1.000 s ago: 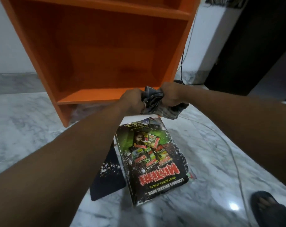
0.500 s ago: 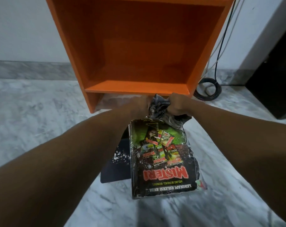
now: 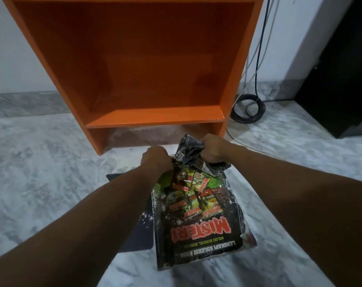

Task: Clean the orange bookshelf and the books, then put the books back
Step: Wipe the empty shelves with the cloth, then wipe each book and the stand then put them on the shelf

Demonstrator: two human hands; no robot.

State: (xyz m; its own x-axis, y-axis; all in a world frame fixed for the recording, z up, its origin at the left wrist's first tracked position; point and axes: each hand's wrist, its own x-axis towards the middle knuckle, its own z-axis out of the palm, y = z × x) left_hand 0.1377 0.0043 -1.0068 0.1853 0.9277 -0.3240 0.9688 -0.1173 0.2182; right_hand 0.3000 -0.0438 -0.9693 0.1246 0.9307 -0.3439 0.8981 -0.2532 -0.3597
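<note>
The orange bookshelf (image 3: pixel 155 119) stands on the marble floor, and its lower compartment holds nothing. In front of it lies a worn "MISTERI" book (image 3: pixel 196 220) on top of a dark blue book (image 3: pixel 138 230) that sticks out to the left. My right hand (image 3: pixel 213 150) grips a bunched grey checked cloth (image 3: pixel 188 152) just above the top book's far edge. My left hand (image 3: pixel 155 160) is a fist right beside the cloth, at the book's far left corner. It seems to hold the cloth's other end, but its fingers are hidden.
A coil of black cable (image 3: pixel 248 108) lies against the wall right of the shelf, with wires running up. A black cabinet (image 3: pixel 341 79) stands at the far right. Grey marble floor (image 3: pixel 41 172) stretches out to the left.
Both hands have come down with the cloth from the shelf's front edge to the far end of the top book. My view has dropped and shifted right.
</note>
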